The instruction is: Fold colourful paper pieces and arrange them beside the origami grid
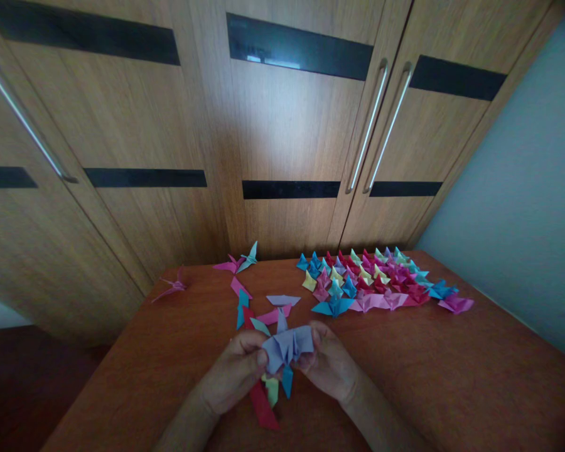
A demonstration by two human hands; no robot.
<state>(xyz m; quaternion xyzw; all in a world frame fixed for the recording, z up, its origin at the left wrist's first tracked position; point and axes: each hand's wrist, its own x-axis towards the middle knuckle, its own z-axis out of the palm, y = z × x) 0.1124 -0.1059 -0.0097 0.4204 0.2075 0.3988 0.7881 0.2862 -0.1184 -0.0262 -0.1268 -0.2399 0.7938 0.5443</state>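
Note:
A lavender folded paper piece (pixel 288 346) is stretched between both hands, above the table. My left hand (pixel 238 370) pinches its left side between thumb and fingers. Its right side is gripped by my right hand (pixel 332 361), whose fingers are partly hidden behind the paper. Under and around the hands lie flat folded strips: a long red one (pixel 263 407), a pale green one (pixel 272 390), a blue one (pixel 287 380), a pink one (pixel 274 315) and a lavender one (pixel 283 301).
Rows of colourful folded paper pieces (pixel 358 282) fill the back right of the brown table (pixel 428 376). Pink (pixel 173 286) and light blue (pixel 249 257) paper cranes sit at the back left. A wooden wardrobe (pixel 292 119) stands behind.

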